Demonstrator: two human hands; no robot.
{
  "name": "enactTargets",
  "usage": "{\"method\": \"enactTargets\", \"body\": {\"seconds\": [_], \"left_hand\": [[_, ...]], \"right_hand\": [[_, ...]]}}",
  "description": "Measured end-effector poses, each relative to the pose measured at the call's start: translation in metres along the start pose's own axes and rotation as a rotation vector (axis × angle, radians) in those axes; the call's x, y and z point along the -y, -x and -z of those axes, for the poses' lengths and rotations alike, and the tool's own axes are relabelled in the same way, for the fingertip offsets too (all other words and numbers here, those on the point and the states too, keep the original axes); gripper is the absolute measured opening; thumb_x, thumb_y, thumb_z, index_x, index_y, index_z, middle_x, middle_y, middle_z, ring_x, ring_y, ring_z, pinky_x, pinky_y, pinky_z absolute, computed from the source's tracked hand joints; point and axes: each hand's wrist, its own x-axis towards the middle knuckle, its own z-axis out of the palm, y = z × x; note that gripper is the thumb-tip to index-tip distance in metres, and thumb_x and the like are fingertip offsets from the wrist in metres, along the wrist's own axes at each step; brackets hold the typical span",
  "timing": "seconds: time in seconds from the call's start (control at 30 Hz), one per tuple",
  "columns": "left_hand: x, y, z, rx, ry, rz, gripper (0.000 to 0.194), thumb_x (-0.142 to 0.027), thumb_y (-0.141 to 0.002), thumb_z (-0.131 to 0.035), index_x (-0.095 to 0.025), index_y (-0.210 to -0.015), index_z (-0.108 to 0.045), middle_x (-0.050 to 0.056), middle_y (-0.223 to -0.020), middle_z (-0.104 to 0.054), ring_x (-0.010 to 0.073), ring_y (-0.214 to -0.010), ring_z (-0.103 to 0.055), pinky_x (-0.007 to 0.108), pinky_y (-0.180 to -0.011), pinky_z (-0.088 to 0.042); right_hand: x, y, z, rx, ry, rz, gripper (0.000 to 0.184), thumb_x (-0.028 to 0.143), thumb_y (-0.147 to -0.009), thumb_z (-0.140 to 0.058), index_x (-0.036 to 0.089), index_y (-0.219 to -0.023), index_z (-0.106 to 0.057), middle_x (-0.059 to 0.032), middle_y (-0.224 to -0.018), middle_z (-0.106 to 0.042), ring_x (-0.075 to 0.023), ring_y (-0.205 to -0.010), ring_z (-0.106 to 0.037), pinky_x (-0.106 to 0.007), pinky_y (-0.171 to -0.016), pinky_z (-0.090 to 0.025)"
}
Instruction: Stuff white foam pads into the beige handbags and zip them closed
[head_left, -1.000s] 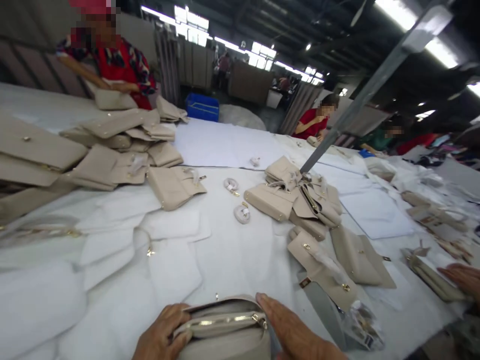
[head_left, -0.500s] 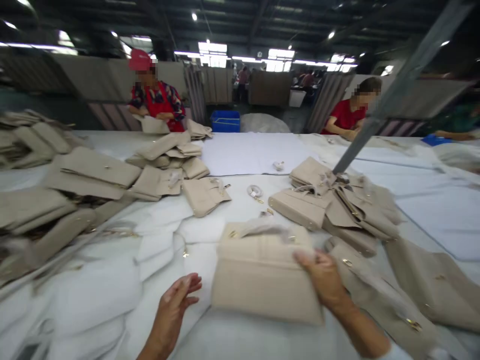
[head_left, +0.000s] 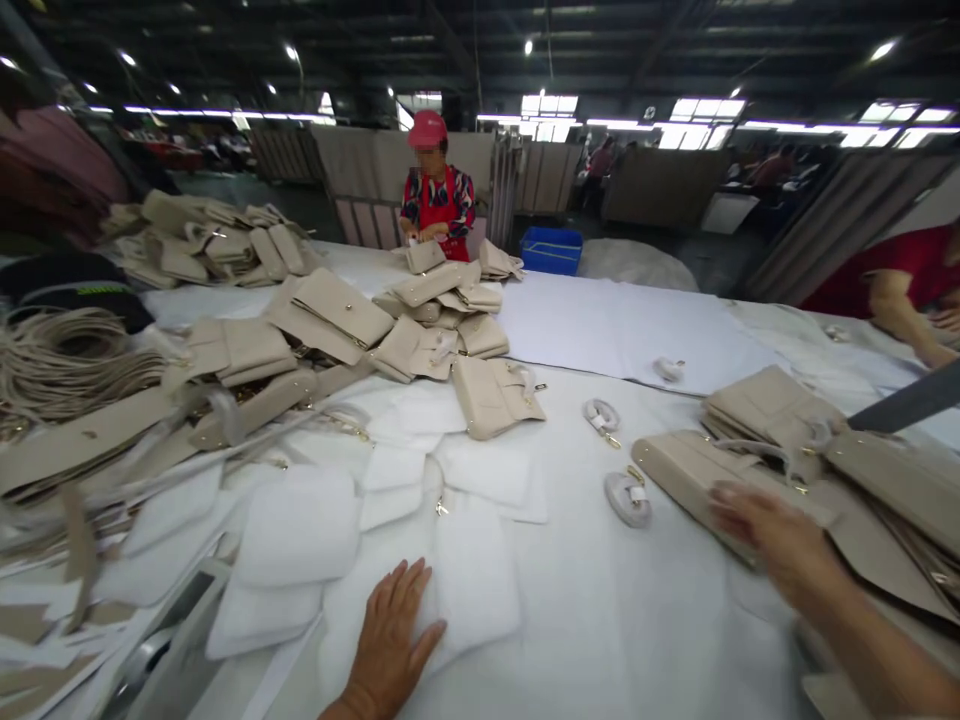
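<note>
My left hand [head_left: 394, 635] lies with its fingers spread on white foam sheets [head_left: 476, 580] at the front of the table. To the right, my right hand [head_left: 772, 530] is blurred, its fingers stretched out over a beige handbag [head_left: 697, 480]. Nothing shows in its grip; whether it touches the bag I cannot tell. That bag lies against a heap of other beige handbags [head_left: 780, 405]. Between the hands and farther back are two wrapped, coiled straps with gold clasps, a nearer coil [head_left: 628, 498] and a farther coil [head_left: 601, 418].
More beige handbags [head_left: 499, 395] are piled at the left and centre back. Bundled beige straps [head_left: 67, 365] lie far left, above a grey metal device [head_left: 161, 640]. Across the table stands a person in a red cap [head_left: 427, 130]; another person's arm [head_left: 900, 310] and a grey pole [head_left: 911, 400] are at right.
The view has turned left. The beige handbag in my right hand is no longer held, and that hand is over the right heap. My left hand has come down flat on the foam sheets.
</note>
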Motion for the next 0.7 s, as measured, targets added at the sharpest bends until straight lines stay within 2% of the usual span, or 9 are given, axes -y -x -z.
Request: {"method": "enactTargets", "body": {"seconds": [0.1, 0.13, 0.23, 0.3, 0.37, 0.43, 0.53, 0.63, 0.7], "left_hand": [[0.005, 0.004, -0.004, 0.035, -0.107, -0.101, 0.063, -0.049, -0.083, -0.051, -0.019, -0.137, -0.038, 0.007, -0.138, -0.046, 0.0269, -0.13, -0.035, 0.04, -0.105, -0.029], [0.006, 0.005, -0.004, 0.037, -0.122, -0.111, 0.064, -0.049, -0.083, -0.051, -0.018, -0.137, -0.038, 0.008, -0.139, -0.045, 0.0277, -0.13, -0.034, 0.041, -0.106, -0.028], [0.007, 0.005, -0.003, 0.049, -0.138, -0.122, 0.063, -0.049, -0.082, -0.052, -0.016, -0.135, -0.042, 0.01, -0.138, -0.046, 0.03, -0.13, -0.034, 0.043, -0.107, -0.028], [0.01, 0.004, -0.005, 0.045, -0.149, -0.15, 0.063, -0.052, -0.08, -0.052, -0.015, -0.131, -0.047, 0.01, -0.136, -0.048, 0.0308, -0.129, -0.036, 0.043, -0.106, -0.029], [0.015, 0.004, -0.01, 0.016, -0.17, -0.189, 0.064, -0.057, -0.078, -0.051, -0.015, -0.126, -0.053, 0.009, -0.133, -0.051, 0.0312, -0.127, -0.037, 0.043, -0.106, -0.029], [0.019, 0.005, -0.016, -0.014, -0.191, -0.223, 0.065, -0.063, -0.077, -0.049, -0.017, -0.121, -0.057, 0.009, -0.132, -0.052, 0.0315, -0.126, -0.038, 0.044, -0.106, -0.028], [0.022, 0.007, -0.022, -0.016, -0.201, -0.231, 0.065, -0.065, -0.076, -0.048, -0.018, -0.119, -0.059, 0.008, -0.13, -0.053, 0.0315, -0.127, -0.037, 0.045, -0.109, -0.024], [0.02, 0.008, -0.023, -0.02, -0.188, -0.21, 0.059, -0.058, -0.078, -0.051, -0.018, -0.12, -0.058, 0.007, -0.129, -0.055, 0.0298, -0.127, -0.037, 0.043, -0.11, -0.022], [0.018, 0.008, -0.02, -0.012, -0.164, -0.182, 0.057, -0.053, -0.079, -0.052, -0.018, -0.124, -0.054, 0.008, -0.13, -0.054, 0.0288, -0.127, -0.037, 0.043, -0.109, -0.024]], "right_hand": [[-0.004, -0.018, -0.106, 0.23, -0.14, -0.138, 0.034, 0.024, -0.059, -0.077, 0.016, -0.089, -0.064, -0.0093, -0.096, -0.065, -0.0195, -0.074, -0.064, -0.032, -0.067, -0.057], [-0.005, -0.025, -0.143, 0.252, -0.248, -0.221, 0.035, 0.02, -0.058, -0.077, 0.014, -0.089, -0.062, -0.0093, -0.095, -0.064, -0.0191, -0.073, -0.064, -0.033, -0.068, -0.057], [-0.006, -0.052, -0.242, 0.234, -0.338, -0.321, 0.03, 0.023, -0.068, -0.072, 0.014, -0.092, -0.056, -0.0076, -0.089, -0.062, -0.0156, -0.072, -0.062, -0.031, -0.069, -0.057], [-0.005, -0.071, -0.292, 0.236, -0.372, -0.368, 0.029, 0.03, -0.074, -0.068, 0.015, -0.095, -0.054, -0.0075, -0.088, -0.061, -0.0159, -0.073, -0.062, -0.032, -0.068, -0.057], [-0.003, -0.086, -0.33, 0.245, -0.416, -0.408, 0.031, 0.035, -0.076, -0.066, 0.016, -0.097, -0.053, -0.007, -0.087, -0.062, -0.0175, -0.075, -0.063, -0.036, -0.066, -0.057], [-0.001, -0.097, -0.354, 0.221, -0.452, -0.43, 0.031, 0.032, -0.076, -0.066, 0.019, -0.1, -0.051, -0.005, -0.086, -0.062, -0.0183, -0.075, -0.063, -0.039, -0.066, -0.057], [0.006, -0.101, -0.369, 0.133, -0.504, -0.43, 0.032, 0.014, -0.074, -0.063, 0.019, -0.102, -0.049, -0.0022, -0.086, -0.063, -0.0175, -0.075, -0.062, -0.041, -0.066, -0.057], [0.025, -0.089, -0.36, 0.085, -0.601, -0.352, 0.039, 0.004, -0.067, -0.061, 0.017, -0.102, -0.051, -0.0015, -0.087, -0.064, -0.0163, -0.075, -0.063, -0.04, -0.069, -0.057], [0.044, -0.068, -0.342, 0.084, -0.674, -0.245, 0.043, 0.002, -0.064, -0.063, 0.017, -0.102, -0.053, -0.0008, -0.09, -0.066, -0.0155, -0.078, -0.063, -0.038, -0.074, -0.056]]}}
